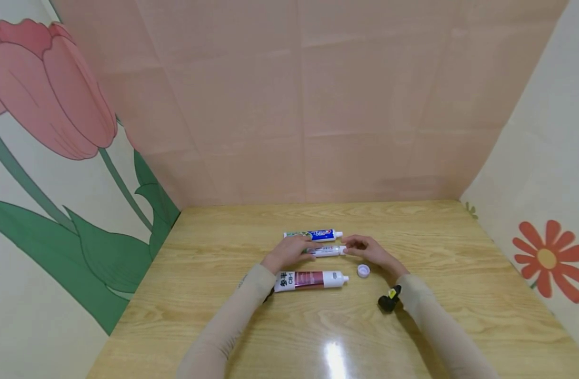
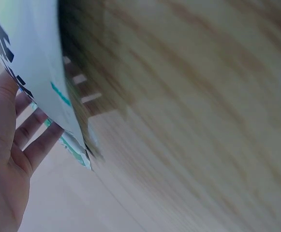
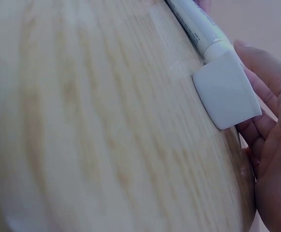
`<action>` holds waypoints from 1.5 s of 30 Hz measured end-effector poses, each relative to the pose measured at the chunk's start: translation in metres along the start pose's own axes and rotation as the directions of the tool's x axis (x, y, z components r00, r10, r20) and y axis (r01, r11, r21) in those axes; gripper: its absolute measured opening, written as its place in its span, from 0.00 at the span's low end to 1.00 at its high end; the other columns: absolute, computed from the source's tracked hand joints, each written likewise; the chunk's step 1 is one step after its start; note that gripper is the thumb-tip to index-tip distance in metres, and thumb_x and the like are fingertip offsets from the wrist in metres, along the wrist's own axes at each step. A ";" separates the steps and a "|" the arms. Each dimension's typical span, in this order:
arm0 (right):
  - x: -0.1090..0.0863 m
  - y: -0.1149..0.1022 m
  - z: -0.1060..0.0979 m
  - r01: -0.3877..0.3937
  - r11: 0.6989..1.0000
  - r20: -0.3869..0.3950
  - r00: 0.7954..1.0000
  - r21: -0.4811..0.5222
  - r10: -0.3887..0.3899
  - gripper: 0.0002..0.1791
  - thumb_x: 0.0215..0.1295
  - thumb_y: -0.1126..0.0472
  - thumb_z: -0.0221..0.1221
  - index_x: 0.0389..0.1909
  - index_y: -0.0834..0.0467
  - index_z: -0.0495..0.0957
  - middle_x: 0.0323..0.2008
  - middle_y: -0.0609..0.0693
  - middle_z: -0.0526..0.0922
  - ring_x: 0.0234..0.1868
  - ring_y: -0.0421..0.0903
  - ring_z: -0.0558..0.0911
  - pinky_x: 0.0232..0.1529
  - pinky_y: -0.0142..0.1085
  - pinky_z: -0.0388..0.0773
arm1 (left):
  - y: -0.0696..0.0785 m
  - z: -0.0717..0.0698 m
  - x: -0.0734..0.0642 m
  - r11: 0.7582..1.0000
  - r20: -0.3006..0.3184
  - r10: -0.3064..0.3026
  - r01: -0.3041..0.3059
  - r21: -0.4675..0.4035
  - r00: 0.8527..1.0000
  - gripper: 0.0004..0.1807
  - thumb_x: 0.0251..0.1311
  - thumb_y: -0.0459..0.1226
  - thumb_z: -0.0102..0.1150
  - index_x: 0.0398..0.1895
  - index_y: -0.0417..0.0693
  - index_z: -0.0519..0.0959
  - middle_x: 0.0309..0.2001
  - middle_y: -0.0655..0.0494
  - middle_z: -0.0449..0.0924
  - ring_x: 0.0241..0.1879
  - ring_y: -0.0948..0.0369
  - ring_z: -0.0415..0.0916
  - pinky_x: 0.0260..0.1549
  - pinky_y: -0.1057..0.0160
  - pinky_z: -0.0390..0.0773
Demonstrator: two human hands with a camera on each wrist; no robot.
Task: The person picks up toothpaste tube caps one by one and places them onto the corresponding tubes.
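Three toothpaste tubes lie side by side on the wooden table. My left hand [image 1: 289, 252] grips the body of the middle white tube [image 1: 327, 251], thumb on its near side and fingers over the far side. Fingertips of my right hand [image 1: 372, 252] pinch that tube's white tip at its right end. In the right wrist view, the thumb lies against the tube's end [image 3: 216, 48], partly hidden by a loose white cap [image 3: 225, 92] in front. The left wrist view shows a large white tube end [image 2: 38, 58] with black characters, the left fingers beyond it.
A blue toothpaste tube [image 1: 322, 235] lies just beyond the hands. Nearer stands out a larger maroon and white tube [image 1: 310, 280], its narrow nozzle bare and facing right. The loose cap [image 1: 363, 271] sits on the table [image 1: 365, 337] close to my right hand. A pink backdrop rises behind.
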State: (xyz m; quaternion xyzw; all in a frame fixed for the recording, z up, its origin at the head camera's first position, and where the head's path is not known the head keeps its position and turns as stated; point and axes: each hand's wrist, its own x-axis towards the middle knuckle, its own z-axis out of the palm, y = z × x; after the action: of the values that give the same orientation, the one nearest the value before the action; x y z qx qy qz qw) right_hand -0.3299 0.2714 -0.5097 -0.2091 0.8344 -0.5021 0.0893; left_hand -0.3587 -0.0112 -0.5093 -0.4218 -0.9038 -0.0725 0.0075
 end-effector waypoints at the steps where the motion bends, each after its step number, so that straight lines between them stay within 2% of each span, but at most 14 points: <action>1: 0.000 0.000 0.000 -0.003 1.000 0.001 1.000 0.005 0.003 0.20 0.63 0.60 0.58 0.53 0.66 0.73 0.41 0.58 0.77 0.39 0.48 0.73 0.37 0.31 0.73 | 0.000 0.000 0.000 1.000 0.000 -0.002 0.002 0.001 1.000 0.26 0.60 0.55 0.51 0.63 0.69 0.66 0.56 0.62 0.74 0.53 0.64 0.72 0.56 0.61 0.71; 11: -0.001 0.008 0.000 0.041 0.998 0.006 0.999 0.039 -0.041 0.21 0.60 0.62 0.61 0.52 0.68 0.74 0.38 0.60 0.77 0.37 0.49 0.72 0.35 0.30 0.72 | 0.005 -0.004 -0.003 1.000 -0.003 0.000 0.000 -0.007 1.000 0.26 0.60 0.54 0.53 0.62 0.69 0.66 0.56 0.59 0.75 0.51 0.62 0.73 0.55 0.60 0.72; 20: -0.001 0.008 -0.002 0.061 0.997 0.018 0.998 0.046 -0.062 0.20 0.59 0.65 0.61 0.51 0.69 0.73 0.42 0.63 0.77 0.38 0.49 0.74 0.38 0.30 0.73 | 0.005 -0.004 -0.002 1.000 -0.001 -0.010 0.010 -0.029 1.000 0.26 0.60 0.53 0.52 0.63 0.70 0.65 0.64 0.56 0.67 0.62 0.57 0.65 0.63 0.56 0.64; 28: 0.000 0.010 -0.002 0.080 0.994 0.014 0.997 0.072 -0.081 0.19 0.58 0.68 0.61 0.49 0.71 0.73 0.39 0.65 0.77 0.37 0.47 0.74 0.36 0.30 0.72 | 0.003 -0.003 -0.001 1.000 -0.003 -0.008 0.008 -0.010 1.000 0.26 0.60 0.54 0.52 0.63 0.70 0.65 0.61 0.58 0.71 0.58 0.60 0.70 0.60 0.58 0.68; 35: 0.008 0.034 0.000 0.069 0.997 -0.015 0.998 0.035 -0.069 0.14 0.59 0.63 0.61 0.47 0.60 0.78 0.37 0.56 0.79 0.35 0.43 0.74 0.34 0.30 0.72 | 0.003 -0.004 -0.002 1.000 0.002 -0.010 0.011 -0.010 1.000 0.26 0.61 0.54 0.51 0.63 0.69 0.65 0.63 0.58 0.68 0.62 0.58 0.66 0.63 0.56 0.64; 38: 0.009 0.036 0.000 0.052 0.998 -0.021 0.998 0.020 -0.052 0.13 0.60 0.59 0.61 0.46 0.57 0.79 0.36 0.54 0.79 0.35 0.43 0.74 0.34 0.30 0.72 | 0.003 -0.005 -0.002 1.000 0.007 -0.012 0.012 -0.016 1.000 0.26 0.61 0.54 0.52 0.63 0.69 0.65 0.64 0.57 0.68 0.63 0.57 0.65 0.64 0.56 0.62; 45: 0.009 0.037 0.001 0.035 0.999 -0.024 0.999 -0.005 -0.035 0.15 0.63 0.55 0.59 0.47 0.56 0.79 0.39 0.54 0.79 0.38 0.44 0.74 0.37 0.31 0.73 | 0.002 -0.004 -0.002 0.999 0.010 -0.020 0.020 -0.035 1.000 0.25 0.61 0.54 0.51 0.63 0.69 0.66 0.64 0.57 0.67 0.64 0.57 0.64 0.64 0.55 0.62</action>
State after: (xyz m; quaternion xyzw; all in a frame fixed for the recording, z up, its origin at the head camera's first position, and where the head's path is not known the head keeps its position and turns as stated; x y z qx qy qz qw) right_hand -0.3476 0.2820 -0.5422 -0.2178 0.8328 -0.5041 0.0702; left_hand -0.3559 -0.0116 -0.5052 -0.4130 -0.9066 -0.0864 -0.0048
